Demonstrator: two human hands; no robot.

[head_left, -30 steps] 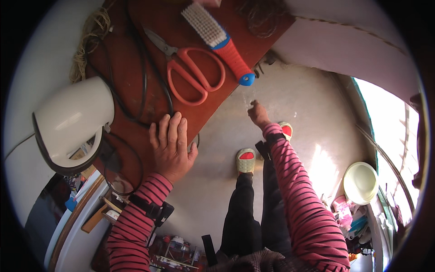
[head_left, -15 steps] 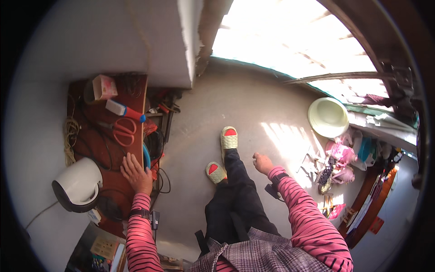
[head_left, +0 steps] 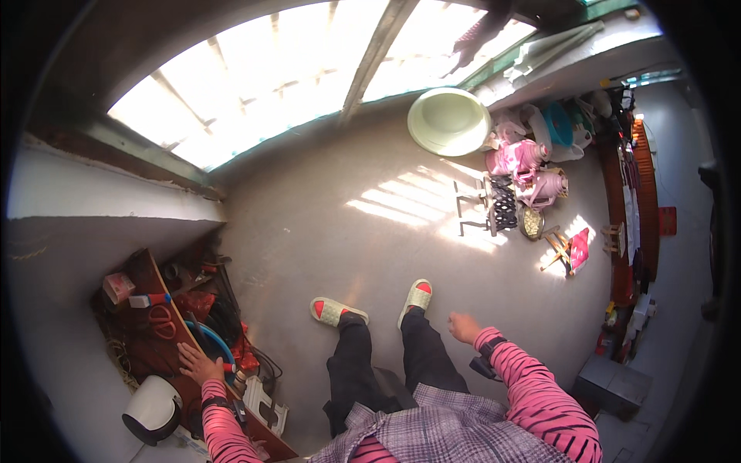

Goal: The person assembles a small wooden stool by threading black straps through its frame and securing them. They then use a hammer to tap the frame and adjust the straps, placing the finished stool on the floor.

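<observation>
My left hand (head_left: 202,365) lies palm down with its fingers spread at the edge of a red-brown tabletop (head_left: 143,351). Just beyond its fingertips are red-handled scissors (head_left: 162,322), and past them a white, red and blue object (head_left: 150,299) and a small pink box (head_left: 119,288). Nearer me, a white kettle-like appliance (head_left: 152,409) with a black base stands beside my left wrist. A blue round rim (head_left: 212,339) shows below the table edge. My right hand (head_left: 465,327) hangs over the floor, fingers loosely curled, touching nothing; no object shows in it.
A pale green basin (head_left: 448,121) stands by the bright barred opening. Pink thermos flasks (head_left: 519,157), a dark rack (head_left: 502,202) and a small folding stool (head_left: 567,251) are at the right. Cables and a white plastic frame (head_left: 266,405) lie beside the table.
My view has swung right, so the table now sits lower left and the basin nearer the middle. My feet have moved apart and turned. My left hand remains on the table edge.
</observation>
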